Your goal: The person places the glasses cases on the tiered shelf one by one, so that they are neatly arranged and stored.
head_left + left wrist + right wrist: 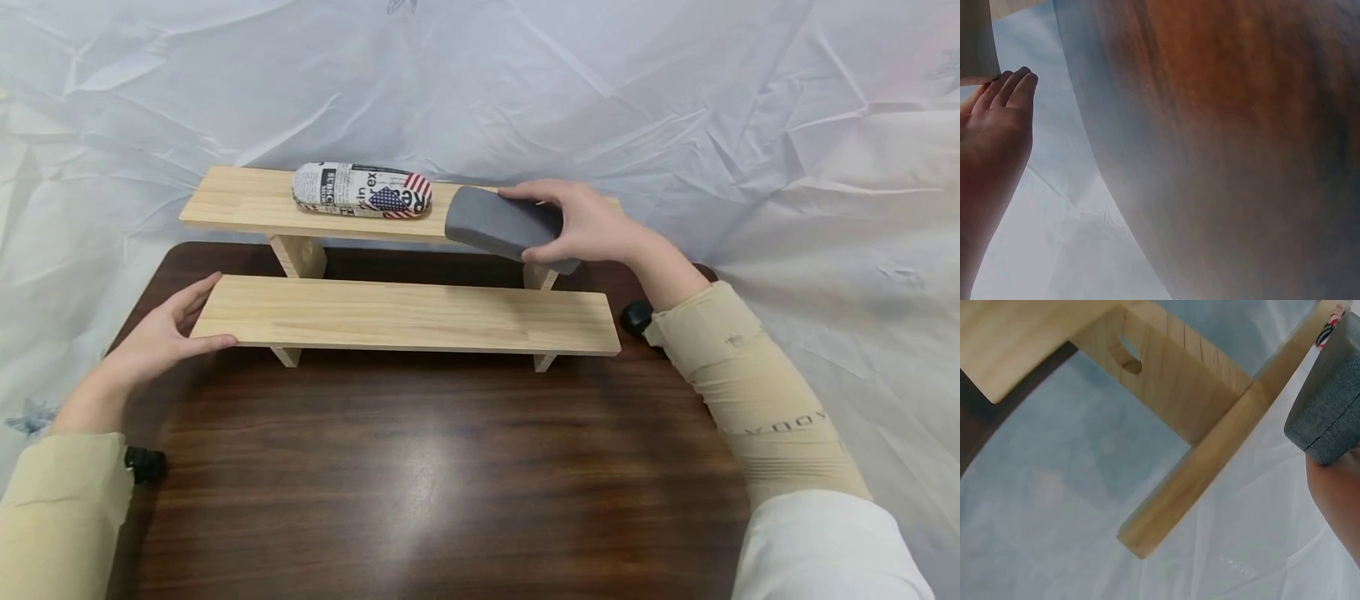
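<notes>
My right hand [588,221] grips a grey fabric-covered glasses case [498,221], thumb on the near side and fingers on the far side. It is held tilted at the front of the upper shelf board; in the right wrist view the case [1329,394] shows a seam along its side. On that upper board [240,196] lies a second glasses case [360,190] with a newspaper and flag print. At the left end of the lower board of the two-step wooden shelf [405,317], my left hand [161,337] spans the board, thumb at the front edge and fingertips at the back corner.
The shelf stands at the back of a dark brown wooden table [420,467]. Behind it hangs a wrinkled whitish sheet [480,92]. A wooden support with an oval hole [1154,375] joins the two steps. A small black object [636,318] shows beside the right sleeve.
</notes>
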`<state>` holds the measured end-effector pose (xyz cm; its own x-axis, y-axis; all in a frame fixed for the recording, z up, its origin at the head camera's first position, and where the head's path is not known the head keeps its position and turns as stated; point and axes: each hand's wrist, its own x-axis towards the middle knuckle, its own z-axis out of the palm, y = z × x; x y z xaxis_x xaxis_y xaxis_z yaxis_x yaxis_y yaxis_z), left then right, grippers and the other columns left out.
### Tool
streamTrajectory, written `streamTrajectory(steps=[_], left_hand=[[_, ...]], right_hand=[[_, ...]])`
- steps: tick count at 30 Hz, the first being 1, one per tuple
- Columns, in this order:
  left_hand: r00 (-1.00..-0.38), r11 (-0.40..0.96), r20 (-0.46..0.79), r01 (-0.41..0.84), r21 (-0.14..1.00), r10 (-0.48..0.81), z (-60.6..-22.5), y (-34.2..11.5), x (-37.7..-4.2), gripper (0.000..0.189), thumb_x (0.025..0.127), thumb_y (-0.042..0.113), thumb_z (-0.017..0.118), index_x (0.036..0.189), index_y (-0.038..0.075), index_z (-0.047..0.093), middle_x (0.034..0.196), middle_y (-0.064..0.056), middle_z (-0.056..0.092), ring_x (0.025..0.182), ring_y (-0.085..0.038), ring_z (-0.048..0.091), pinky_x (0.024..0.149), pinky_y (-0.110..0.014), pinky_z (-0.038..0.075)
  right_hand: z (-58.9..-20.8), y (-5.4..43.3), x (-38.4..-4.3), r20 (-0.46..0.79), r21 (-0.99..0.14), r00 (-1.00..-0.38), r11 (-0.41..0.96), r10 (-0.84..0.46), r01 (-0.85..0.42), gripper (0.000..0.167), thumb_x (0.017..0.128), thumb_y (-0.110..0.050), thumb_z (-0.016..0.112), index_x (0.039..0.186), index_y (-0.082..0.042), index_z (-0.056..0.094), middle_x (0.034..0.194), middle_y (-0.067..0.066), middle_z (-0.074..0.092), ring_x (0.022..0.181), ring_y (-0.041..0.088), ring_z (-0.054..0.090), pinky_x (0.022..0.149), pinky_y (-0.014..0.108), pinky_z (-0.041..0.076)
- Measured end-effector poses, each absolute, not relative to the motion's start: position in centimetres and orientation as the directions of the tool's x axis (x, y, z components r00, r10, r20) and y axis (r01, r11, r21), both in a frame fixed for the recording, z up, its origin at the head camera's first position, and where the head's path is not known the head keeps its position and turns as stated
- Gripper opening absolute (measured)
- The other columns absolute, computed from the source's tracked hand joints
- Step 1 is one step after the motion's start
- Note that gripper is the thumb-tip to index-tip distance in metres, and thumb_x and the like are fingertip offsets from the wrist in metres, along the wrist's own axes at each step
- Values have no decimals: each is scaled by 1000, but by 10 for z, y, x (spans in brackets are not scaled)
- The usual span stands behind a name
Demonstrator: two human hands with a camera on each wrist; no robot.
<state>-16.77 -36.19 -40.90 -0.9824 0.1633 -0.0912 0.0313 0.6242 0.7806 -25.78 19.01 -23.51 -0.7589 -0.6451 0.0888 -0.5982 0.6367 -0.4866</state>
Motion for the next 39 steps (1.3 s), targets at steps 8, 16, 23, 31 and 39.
streamTrajectory(steps=[8, 16, 23, 31, 39], left_hand=[[-981, 623, -97, 31, 782, 171, -409, -362, -168, 107, 99, 16, 78, 173, 17, 1, 174, -32, 14, 146, 4, 32, 85, 5, 33], [-982, 618, -99, 21, 786, 160, -409, -362, -170, 108, 98, 17, 79, 173, 18, 2, 175, -30, 12, 145, 6, 31, 86, 5, 32], [-982, 602, -89, 28, 798, 164, -409, -362, -169, 107, 98, 15, 79, 173, 17, 3, 174, -31, 12, 134, 16, 31, 86, 4, 33], [-982, 603, -90, 30, 797, 167, -410, -361, -169, 107, 98, 15, 79, 173, 18, 2, 175, -30, 10, 139, 12, 31, 86, 5, 33], [-982, 597, -90, 28, 802, 168, -409, -360, -171, 107, 98, 14, 79, 173, 18, 2, 175, -29, 10, 146, 5, 30, 87, 4, 33]], right_hand=[[-230, 183, -287, 21, -514, -755, 641, -655, -570, 76, 85, -9, 84, 155, -11, 56, 155, 11, 59, 120, 26, 58, 104, 37, 43], [-225, 178, -304, -21, -576, -755, 625, -655, -527, 71, 87, -5, 82, 154, -6, 57, 158, 15, 56, 140, 30, 53, 126, 44, 36], [-220, 173, -314, -75, -511, -759, 679, -646, -527, 73, 90, -8, 80, 157, -8, 52, 163, 13, 51, 149, 29, 47, 127, 43, 34], [-217, 169, -316, -87, -434, -758, 709, -646, -556, 72, 90, -8, 75, 158, -8, 51, 164, 13, 49, 152, 29, 42, 128, 44, 31], [-218, 169, -314, -67, -394, -754, 712, -653, -581, 73, 90, -8, 75, 158, -7, 50, 165, 14, 48, 152, 30, 42, 127, 45, 31]])
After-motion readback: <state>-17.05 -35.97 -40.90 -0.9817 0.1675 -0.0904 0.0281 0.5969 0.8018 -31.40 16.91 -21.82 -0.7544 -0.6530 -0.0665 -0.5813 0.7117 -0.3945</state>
